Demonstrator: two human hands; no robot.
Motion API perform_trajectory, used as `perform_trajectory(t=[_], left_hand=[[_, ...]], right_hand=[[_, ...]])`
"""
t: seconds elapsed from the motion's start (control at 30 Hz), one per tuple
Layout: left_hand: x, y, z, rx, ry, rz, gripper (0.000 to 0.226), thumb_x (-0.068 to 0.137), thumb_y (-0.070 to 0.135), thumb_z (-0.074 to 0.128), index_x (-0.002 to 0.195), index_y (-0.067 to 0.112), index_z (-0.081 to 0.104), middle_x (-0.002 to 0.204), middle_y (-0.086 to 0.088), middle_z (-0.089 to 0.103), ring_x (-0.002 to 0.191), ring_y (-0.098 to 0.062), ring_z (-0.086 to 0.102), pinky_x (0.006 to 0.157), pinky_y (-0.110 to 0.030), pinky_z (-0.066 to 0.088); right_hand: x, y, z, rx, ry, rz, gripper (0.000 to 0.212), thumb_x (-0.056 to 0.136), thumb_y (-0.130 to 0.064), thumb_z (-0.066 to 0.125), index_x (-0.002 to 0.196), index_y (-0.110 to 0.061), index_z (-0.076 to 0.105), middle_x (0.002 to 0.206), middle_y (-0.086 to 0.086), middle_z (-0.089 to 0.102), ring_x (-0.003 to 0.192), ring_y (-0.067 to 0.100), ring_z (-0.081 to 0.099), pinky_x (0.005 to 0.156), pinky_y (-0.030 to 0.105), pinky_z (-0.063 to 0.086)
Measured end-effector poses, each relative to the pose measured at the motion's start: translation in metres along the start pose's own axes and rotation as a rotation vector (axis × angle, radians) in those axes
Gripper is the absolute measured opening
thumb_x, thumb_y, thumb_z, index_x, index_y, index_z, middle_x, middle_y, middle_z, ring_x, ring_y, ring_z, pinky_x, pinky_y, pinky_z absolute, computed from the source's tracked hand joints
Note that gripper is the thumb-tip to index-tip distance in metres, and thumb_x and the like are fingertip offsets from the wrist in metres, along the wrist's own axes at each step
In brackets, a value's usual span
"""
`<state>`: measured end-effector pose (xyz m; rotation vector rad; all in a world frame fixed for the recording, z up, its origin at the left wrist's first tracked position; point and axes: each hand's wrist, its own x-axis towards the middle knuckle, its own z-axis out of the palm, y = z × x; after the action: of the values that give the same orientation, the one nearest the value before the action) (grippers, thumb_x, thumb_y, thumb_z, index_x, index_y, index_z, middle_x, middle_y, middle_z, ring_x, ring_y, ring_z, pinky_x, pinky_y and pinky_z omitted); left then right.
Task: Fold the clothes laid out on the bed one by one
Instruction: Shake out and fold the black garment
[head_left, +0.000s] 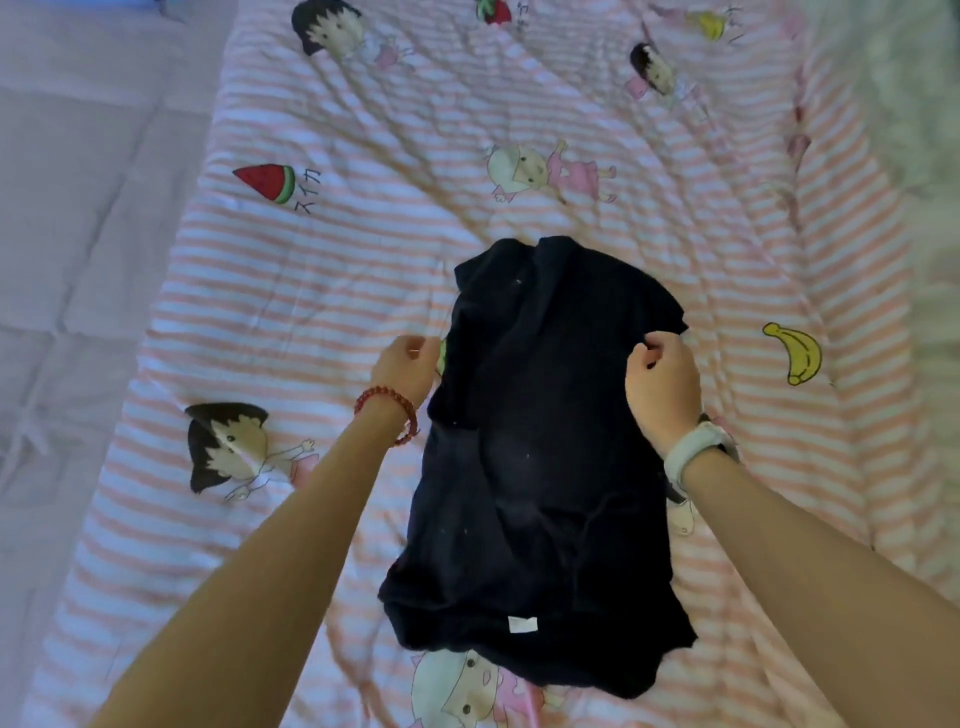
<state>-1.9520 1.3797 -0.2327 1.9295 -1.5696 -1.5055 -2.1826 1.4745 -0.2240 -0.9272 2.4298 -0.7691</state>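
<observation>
Forearms: both are seen reaching up from the bottom edge, one on either side of a dark garment (540, 467).
Garment: a dark navy top is spread, rumpled, on the striped quilt (311, 270), its hem with a small white label (522, 624) lying nearest the person and its far end pointing away.
Long axis: it runs away from the person, tilted slightly to the right at the far end, so that both side edges are offered to the hands.
Left hand (408, 366): it is held at the left edge of the garment, fingers bent towards the cloth; whether cloth is actually pinched cannot be told, since the fingertips are hidden against the dark edge. A red bead bracelet (387, 413) is worn on this wrist.
Right hand (662, 384): it is curled and closed on the cloth at the right edge, just below the sleeve corner. A white watch (693, 452) is worn on this wrist.
Nearer hand: neither is clearly nearer; both are level with the upper part of the garment and well away from the hem.
Step in hand: a lengthwise fold appears to be being set up, with the sides to be drawn in across the long axis.
Coming move: each edge would probably be carried inwards towards the centre line, the right side being readier because it is already gripped.
Risk: the bunched upper part may crease unless it is smoothed first.
</observation>
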Motion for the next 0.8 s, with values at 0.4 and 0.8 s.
perform_trajectory(t=[0.4, 0.8], left_hand=[[0.107, 0.063, 0.028, -0.294, -0.060, -0.156, 0.021, 0.089, 0.020, 0.062, 0.104, 0.006, 0.062, 0.088, -0.003, 0.062, 0.075, -0.015, 0.058, 0.070, -0.027, 0.050], [0.136, 0.064, 0.019, -0.223, -0.015, -0.056, 0.032, 0.089, 0.012, 0.060, 0.119, 0.003, 0.058, 0.098, -0.008, 0.061, 0.092, -0.023, 0.059, 0.087, -0.034, 0.050]], right_hand=[[0.105, 0.038, 0.000, 0.212, 0.024, 0.330, 0.037, 0.090, -0.011, 0.048, 0.058, -0.017, 0.031, 0.056, -0.001, 0.030, 0.051, 0.017, 0.026, 0.049, 0.030, 0.019], [0.131, 0.048, -0.008, 0.200, -0.047, 0.239, 0.023, 0.093, -0.024, 0.052, 0.112, -0.013, 0.060, 0.100, -0.004, 0.057, 0.089, 0.013, 0.052, 0.072, 0.022, 0.041]])
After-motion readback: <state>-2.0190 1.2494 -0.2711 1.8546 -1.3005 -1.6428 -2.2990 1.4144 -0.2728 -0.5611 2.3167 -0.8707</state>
